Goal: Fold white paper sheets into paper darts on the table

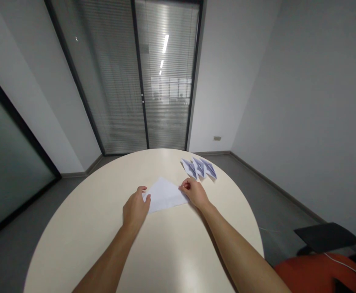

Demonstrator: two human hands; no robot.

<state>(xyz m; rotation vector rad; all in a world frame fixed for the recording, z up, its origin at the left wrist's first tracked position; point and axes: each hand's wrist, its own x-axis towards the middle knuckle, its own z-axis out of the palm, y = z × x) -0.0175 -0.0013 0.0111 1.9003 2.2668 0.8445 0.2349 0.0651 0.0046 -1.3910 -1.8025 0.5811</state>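
Note:
A white sheet of paper (165,194), folded to a point at its far side, lies on the round table in front of me. My left hand (137,205) holds its left corner, with the thumb on top and the index finger at the edge. At the opposite corner, my right hand (194,193) is closed in a pinch on the paper's edge. Just beyond the right hand, three folded paper pieces (199,167) stand side by side, pale with bluish-grey shading inside.
The round cream table (92,219) reaches out on all sides of the paper. Right of it are a red chair (315,274) and a black flat panel (327,237) with a thin cable. Glass doors with blinds (166,118) and grey walls (312,106) surround the table.

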